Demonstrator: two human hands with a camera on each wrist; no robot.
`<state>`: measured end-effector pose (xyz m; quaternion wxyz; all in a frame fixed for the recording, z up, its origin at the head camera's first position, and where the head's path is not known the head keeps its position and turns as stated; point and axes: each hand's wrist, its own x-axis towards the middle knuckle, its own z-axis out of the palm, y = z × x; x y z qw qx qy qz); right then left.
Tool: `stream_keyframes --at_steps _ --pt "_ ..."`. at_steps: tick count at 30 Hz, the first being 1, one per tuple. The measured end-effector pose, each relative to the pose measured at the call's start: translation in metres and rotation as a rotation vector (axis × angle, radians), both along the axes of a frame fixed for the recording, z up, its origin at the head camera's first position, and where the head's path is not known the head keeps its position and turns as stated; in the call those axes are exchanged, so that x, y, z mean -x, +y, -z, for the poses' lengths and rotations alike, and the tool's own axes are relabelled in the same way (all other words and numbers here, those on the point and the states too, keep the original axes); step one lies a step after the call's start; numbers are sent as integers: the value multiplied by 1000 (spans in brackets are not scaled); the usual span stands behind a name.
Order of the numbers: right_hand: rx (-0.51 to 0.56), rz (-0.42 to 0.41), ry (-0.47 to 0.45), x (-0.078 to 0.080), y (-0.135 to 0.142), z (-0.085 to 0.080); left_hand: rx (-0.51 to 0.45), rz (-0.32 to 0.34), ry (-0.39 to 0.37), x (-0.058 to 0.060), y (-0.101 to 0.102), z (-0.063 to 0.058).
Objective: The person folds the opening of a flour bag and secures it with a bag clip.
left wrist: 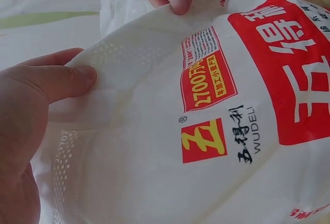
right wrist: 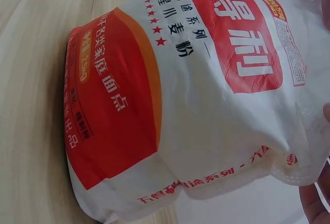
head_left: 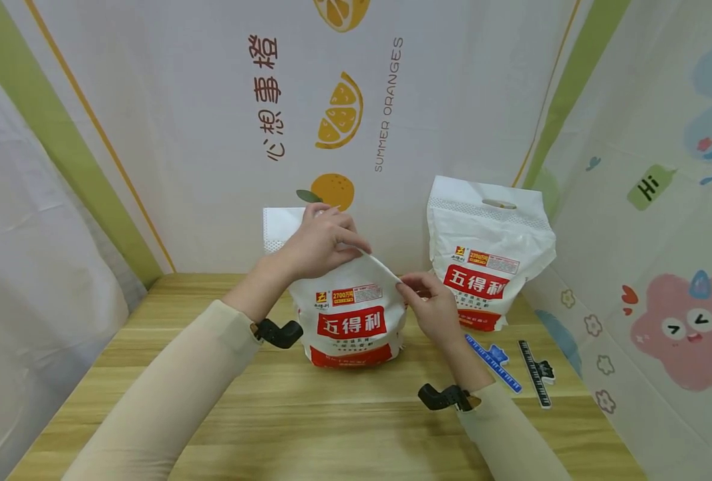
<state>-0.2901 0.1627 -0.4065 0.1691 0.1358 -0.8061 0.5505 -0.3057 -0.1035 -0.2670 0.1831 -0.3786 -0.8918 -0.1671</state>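
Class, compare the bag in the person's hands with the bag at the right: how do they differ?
The held bag is pinched by the left hand and right hand; neither grips the other bag.
The held bag's top edge slopes down between the hands; the other bag's top stands up, showing its handle slot.
Both are white, with matching red panels.

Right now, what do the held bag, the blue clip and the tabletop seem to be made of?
Held bag: probably thin plastic, softly glossy; it creases and catches light. Blue clip: likely rigid plastic; its bar lies straight; finish unclear. Tabletop: wood or printed laminate, perhaps satin; grain streaks show.
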Motion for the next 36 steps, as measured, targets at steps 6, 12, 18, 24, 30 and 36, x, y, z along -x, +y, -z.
stream_keyframes --at_steps 6,12,18,24,30,36 --pt "10 7 -9 1 -1 -1 17 -8 7 2 1 -1" --pt "19 6 -5 2 0 0 14 7 10 2 3 0" --pt "16 2 -6 1 -1 1 17 6 63 1 4 2" --pt "9 3 -8 0 -2 0 75 -36 116 0 8 1" --pt "18 3 -11 -2 -2 -2 96 -69 85 -1 13 -1" --pt "35 -18 9 -1 -4 -3 62 -43 85 -1 12 2"
